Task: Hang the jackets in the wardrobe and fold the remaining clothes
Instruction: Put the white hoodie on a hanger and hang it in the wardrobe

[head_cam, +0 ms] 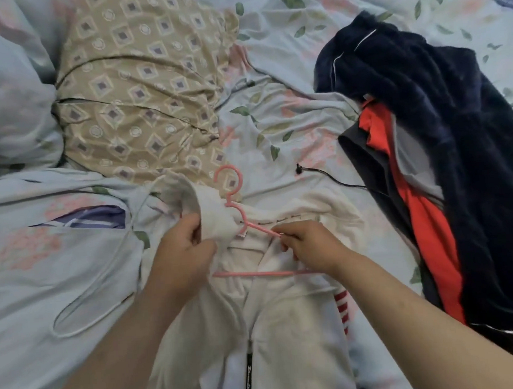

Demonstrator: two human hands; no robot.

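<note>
White jacket (273, 321): laid on the floral bedsheet (288, 82) at near centre, collar towards the far side.
Pink hanger (234, 195): set at the jacket's collar, hook pointing far, lower bar across the chest.
Left hand (184, 251): fingers curled round the bunched collar fabric.
Right hand (308, 245): the hanger's right arm is pinched by the fingertips.
Dark clothes pile (442, 143): heaped at right, orange garment (423, 224) within.
Patterned pillow (142, 81): placed far left.

Both hands close together, each holding something

The left hand (182, 251) reaches forward from the bare forearm, fingers curled in a grip on cloth. The right hand (308, 245) pinches with thumb and fingertips (285, 248), its forearm coming from the lower right.
</note>
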